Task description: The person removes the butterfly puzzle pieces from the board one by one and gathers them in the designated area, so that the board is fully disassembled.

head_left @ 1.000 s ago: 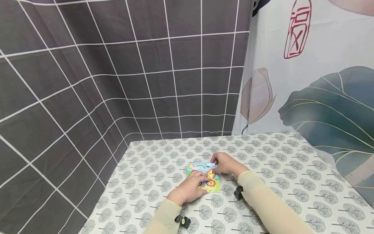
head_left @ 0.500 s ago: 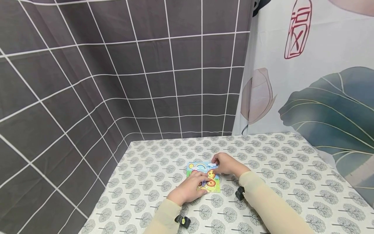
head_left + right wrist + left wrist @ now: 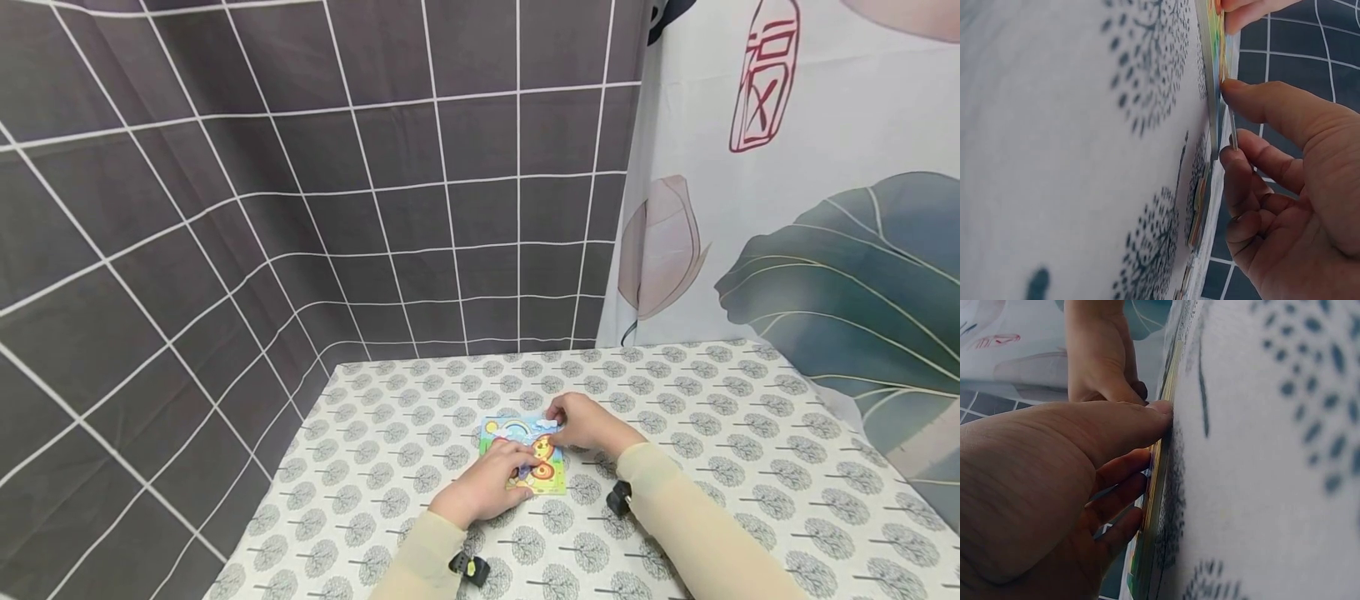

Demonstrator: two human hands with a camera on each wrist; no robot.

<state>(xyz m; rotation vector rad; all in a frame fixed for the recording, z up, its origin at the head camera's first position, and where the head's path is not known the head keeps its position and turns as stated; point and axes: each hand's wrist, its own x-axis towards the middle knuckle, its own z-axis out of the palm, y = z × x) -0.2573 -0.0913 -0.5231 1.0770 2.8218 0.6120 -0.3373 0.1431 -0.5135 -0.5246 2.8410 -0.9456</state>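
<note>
R hand (image 3: 581, 421) is narrowed: a thin, light-coloured pc (image 3: 1233, 132) is pinched betw. thumb and fingers, tilted on edge, at the far R corner of the board. Whether the pc touches the board can't be told. By the thin edge, little is gripped, so it could prob. be dropped or twisted if the pinch is eased; if pressed down askew, it could be jammed or bent.

L hand (image 3: 492, 479) is laid over the board's near L part, fingers relaxed on the face, thumb set at the near edge; no tight grip is seen. The board (image 3: 558, 486) lies flat on the table, approx. centred betw. both hands. As the steadying is done from one side only, it could be swung round if the far corner is pushed hard. Anything loose under the L palm could be shifted too, but that area is hidden.

Further out, a small flat pc (image 3: 1197, 211) is seen on the tree-print cloth (image 3: 1072, 125), near the R hand; it could be knocked by a careless sweep. Slippage of the cloth itself, if rucked, can't be ruled out. Beyond, a grey grid curtain (image 3: 480, 208) is hung, well apart, i.e. no hazard.
</note>
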